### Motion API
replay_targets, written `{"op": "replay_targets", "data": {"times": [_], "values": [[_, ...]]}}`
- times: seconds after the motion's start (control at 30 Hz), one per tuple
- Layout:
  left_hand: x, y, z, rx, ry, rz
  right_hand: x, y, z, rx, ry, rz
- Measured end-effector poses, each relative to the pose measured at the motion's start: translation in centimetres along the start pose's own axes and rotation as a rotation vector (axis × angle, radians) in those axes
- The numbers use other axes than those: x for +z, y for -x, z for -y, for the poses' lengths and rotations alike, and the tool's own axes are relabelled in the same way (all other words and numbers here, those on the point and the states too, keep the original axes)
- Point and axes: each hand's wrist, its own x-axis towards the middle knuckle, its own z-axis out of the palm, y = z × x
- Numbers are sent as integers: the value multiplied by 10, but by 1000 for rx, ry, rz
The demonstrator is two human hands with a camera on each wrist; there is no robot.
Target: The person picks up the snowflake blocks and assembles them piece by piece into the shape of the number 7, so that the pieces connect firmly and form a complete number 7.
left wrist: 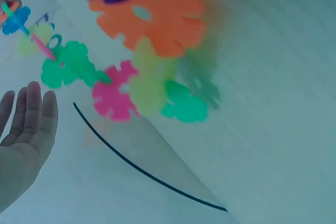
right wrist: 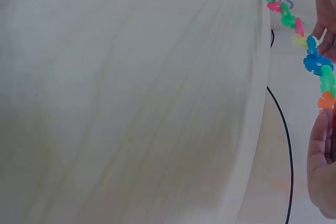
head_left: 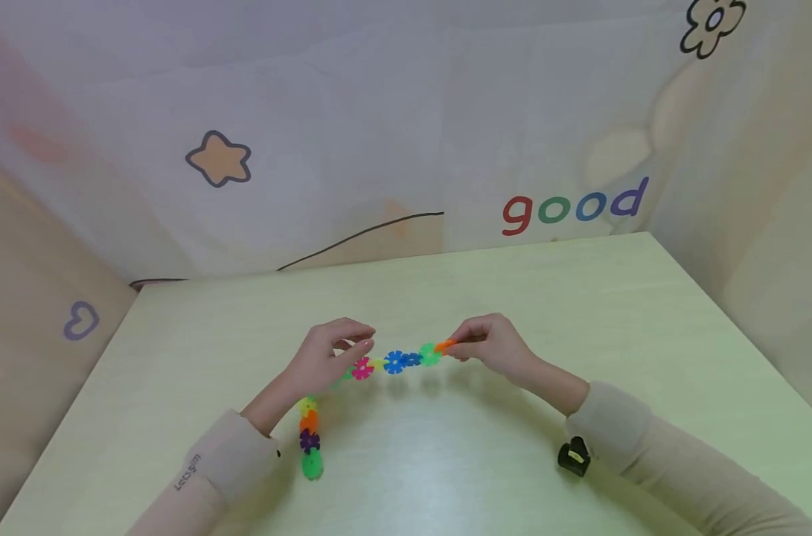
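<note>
A chain of flower-shaped interlocking plastic discs [head_left: 395, 362] in several colours curves between my hands. At its right end my right hand [head_left: 499, 346] pinches an orange disc [head_left: 444, 347] between thumb and fingers. A bit of red shows by those fingertips in the right wrist view, too small to name. My left hand [head_left: 328, 356] hovers by the chain's middle; the left wrist view shows its fingers [left wrist: 32, 114] extended and apart from the discs. From behind that hand the chain bends toward me, past an orange disc [left wrist: 152, 19], to a green end disc [head_left: 312, 464].
A pale wood-grain table [head_left: 446, 476] lies beneath the hands. A patterned cloth backdrop [head_left: 379, 112] rises behind it and along both sides. A small black device [head_left: 574, 456] sits below the right sleeve cuff.
</note>
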Motion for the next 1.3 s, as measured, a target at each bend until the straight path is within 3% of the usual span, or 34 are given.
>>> {"op": "replay_targets", "data": {"times": [0.17, 0.3, 0.4, 0.53, 0.6, 0.73, 0.83, 1.1, 1.3], "values": [[-14, 14, 10, -93, 0, -31, -4, -1, -3, 20, 17, -4], [-23, 27, 23, -153, -54, -3, -8, -2, -6, 30, 24, -4], [-29, 36, 31, -239, -93, 48, -10, -3, -9, 42, 26, 3], [-35, 44, 35, -397, -115, 160, -11, -2, -9, 64, 31, 17], [-37, 46, 35, -444, -120, 220, -11, -1, -10, 74, 38, 23], [-37, 48, 35, -456, -123, 298, -12, -3, -16, 82, 82, 33], [-34, 47, 35, -449, -109, 314, -12, -4, -21, 74, 156, 34], [-25, 40, 36, -456, -62, 251, -17, -3, -28, 92, 347, 49], [-22, 29, 41, -457, -18, 208, -25, 2, -31, 70, 412, 81]]}}
